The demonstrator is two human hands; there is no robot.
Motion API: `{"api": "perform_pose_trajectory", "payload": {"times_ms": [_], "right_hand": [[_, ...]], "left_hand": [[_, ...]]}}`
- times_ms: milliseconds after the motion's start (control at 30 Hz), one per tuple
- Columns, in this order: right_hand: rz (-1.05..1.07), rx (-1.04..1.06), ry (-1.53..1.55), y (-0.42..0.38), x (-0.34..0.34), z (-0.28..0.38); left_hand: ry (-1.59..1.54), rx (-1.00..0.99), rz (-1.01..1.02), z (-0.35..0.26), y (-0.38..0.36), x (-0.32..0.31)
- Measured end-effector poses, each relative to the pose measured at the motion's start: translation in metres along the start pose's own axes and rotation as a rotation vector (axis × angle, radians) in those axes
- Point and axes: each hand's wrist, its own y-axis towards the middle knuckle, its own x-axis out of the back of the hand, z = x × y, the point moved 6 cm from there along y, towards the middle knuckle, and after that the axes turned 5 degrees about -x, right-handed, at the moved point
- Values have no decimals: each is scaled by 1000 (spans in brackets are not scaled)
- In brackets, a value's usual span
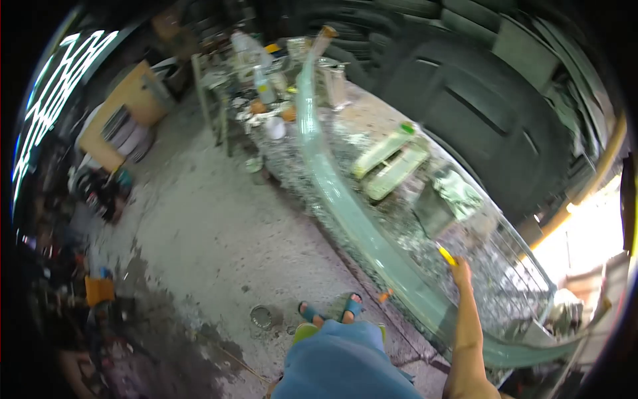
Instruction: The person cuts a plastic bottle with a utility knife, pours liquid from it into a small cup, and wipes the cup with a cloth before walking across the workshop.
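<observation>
My right hand is closed around a yellow utility knife with a thin pale tip pointing up and left. Beneath my outstretched right arm runs a long, curved, pale green strip, glossy and somewhat translucent, like a moulded fibreglass part. It lies along the near edge of the spattered worktable and bends at its lower right end. Just beyond the knife sits a grey box-like container with crumpled pale green sheeting on it. My left hand is out of the picture.
Two pale green long pieces lie on the table. Bottles, a metal can and tubs crowd its far end. A large black panel leans behind. On the concrete floor, clutter lines the left side.
</observation>
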Motion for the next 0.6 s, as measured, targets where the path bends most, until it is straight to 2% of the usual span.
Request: {"api": "perform_pose_trajectory", "payload": {"times_ms": [133, 200, 233, 267, 300, 333, 400, 467, 500, 533, 600], "right_hand": [[-90, 2, -75, -9, 9, 26], [-216, 93, 131, -6, 22, 17], [-217, 97, 129, -1, 27, 7], [-229, 70, 261, 4, 32, -9], [-244, 40, 394, 6, 35, -15], [-253, 38, 393, 1, 44, -8], [-328, -65, 645, -26, 85, 17], [-456, -158, 705, -37, 117, 33], [-548, -104, 635, -36, 134, 47], [-713, 103, 557, -49, 171, 105], [-692, 59, 467, -39, 190, 167]], "left_hand": [[-44, -27, -5, -35, 20, 12], [-50, -36, -3, -65, 35, 15], [128, -128, -15, -89, 45, 17], [309, -221, -25, -112, 54, 19], [310, -224, -20, -128, 60, 18], [322, -230, -2, -145, 67, 15], [358, -259, 58, -175, 90, 13], [174, -176, 66, -194, 129, 14], [132, -111, 57, -211, 131, 13], [228, -116, 160, -241, 146, 13], [601, -321, 310, -286, 154, 23]]}}
